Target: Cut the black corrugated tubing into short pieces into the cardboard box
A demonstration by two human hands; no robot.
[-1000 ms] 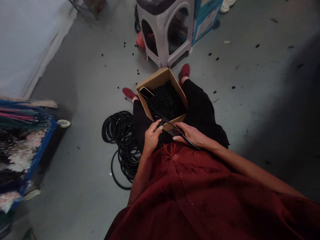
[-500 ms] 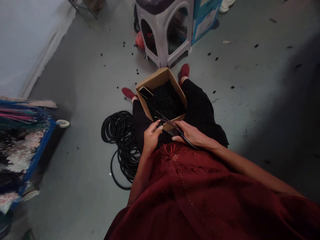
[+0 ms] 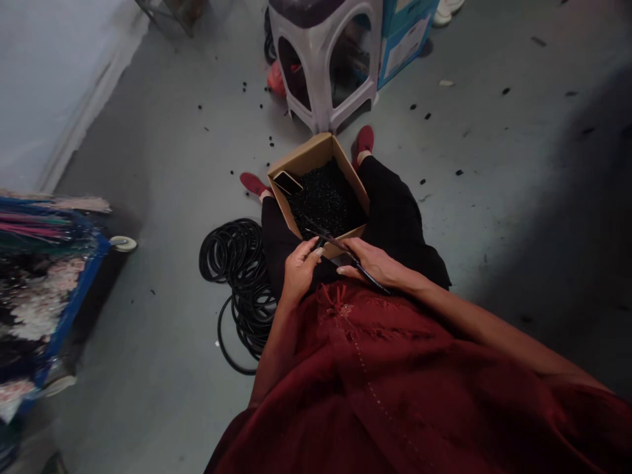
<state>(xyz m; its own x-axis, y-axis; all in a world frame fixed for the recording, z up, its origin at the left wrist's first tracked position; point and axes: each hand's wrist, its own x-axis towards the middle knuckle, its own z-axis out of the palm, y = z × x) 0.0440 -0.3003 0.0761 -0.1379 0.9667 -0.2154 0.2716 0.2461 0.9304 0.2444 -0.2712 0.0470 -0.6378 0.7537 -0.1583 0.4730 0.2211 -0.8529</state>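
My left hand (image 3: 300, 264) pinches a short black piece (image 3: 318, 244), seemingly tubing, at the near edge of a cardboard box. My right hand (image 3: 371, 261) is closed round a long dark tool (image 3: 356, 261), apparently scissors, whose thin tip reaches over the box beside my left fingertips. Between my legs stands the cardboard box (image 3: 301, 157), holding many small black pieces (image 3: 328, 197). A phone (image 3: 288, 183) lies at the box's left side. Coils of black tubing (image 3: 237, 263) rest on the floor left of my leg.
Beyond the box stands a grey plastic stool (image 3: 320, 66), with a blue box (image 3: 402, 49) at its right. On the left is a blue-framed cart (image 3: 81, 289) on wheels, loaded with wrapped goods. Small black bits are scattered over the floor.
My right thumb has shifted slightly to the left on the tool. Both hands otherwise keep nearly the same place and hold.
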